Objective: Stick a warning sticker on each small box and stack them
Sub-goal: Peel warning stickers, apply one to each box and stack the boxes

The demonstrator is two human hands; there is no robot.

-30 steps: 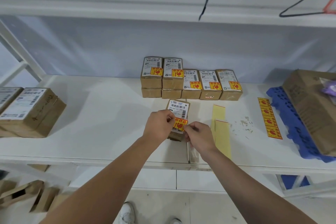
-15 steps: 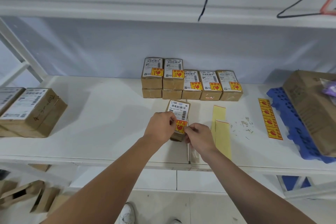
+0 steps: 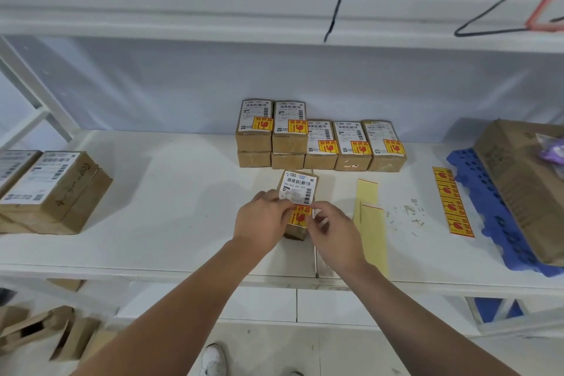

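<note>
1. yellow and red, the warning sticker (image 3: pixel 300 215) lies on the near end of the small box (image 3: pixel 297 197), which stands alone on the white shelf (image 3: pixel 171 201) in front of the finished stack (image 3: pixel 319 139). the left hand (image 3: pixel 262 220) has its fingers closed down on the sticker's left edge and the box top; the right hand (image 3: pixel 331 232) pinches at the sticker's right edge.
2. risk: if one edge goes down before the other, the sticker may crease or sit crooked, and it already lies close to the barcode label (image 3: pixel 297 186), so a slip upward could cover the code.
3. risk: the box looks light; uneven pressing could skid it on the smooth shelf.
4. surface: bare white shelf, with used backing strips (image 3: pixel 370 217) just right of the hands, paper scraps beyond them, and a strip of spare stickers (image 3: pixel 453 203) near a blue tray (image 3: pixel 494 223).
5. room: larger cartons (image 3: pixel 52 189) sit at the left, another shelf runs overhead, and cardboard lies on the floor below.
</note>
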